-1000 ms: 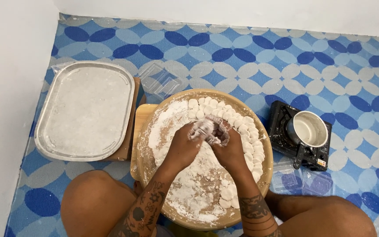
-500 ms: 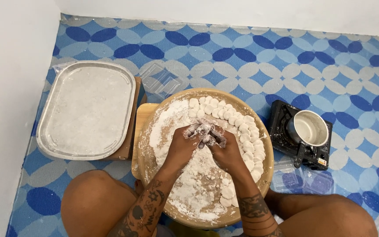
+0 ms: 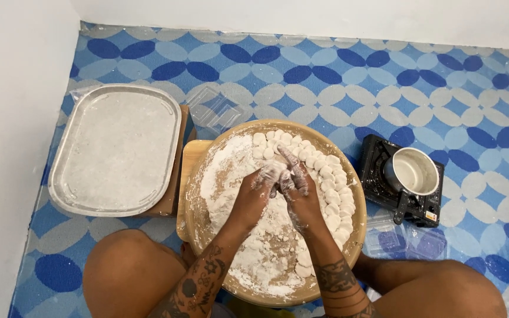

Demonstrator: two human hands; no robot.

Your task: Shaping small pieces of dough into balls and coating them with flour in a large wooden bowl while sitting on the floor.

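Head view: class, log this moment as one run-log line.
left hand: floury, against right hand | right hand: fingers extended | both over round wooden tray | dough pieces: along far and right rim | metal tray: left

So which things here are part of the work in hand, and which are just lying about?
In use:
- left hand and right hand, floured, together over the wooden tray
- dough pieces lined along its rim
- loose flour

Lying about:
- metal tray, dusted white
- small stove with pot
- clear plastic containers
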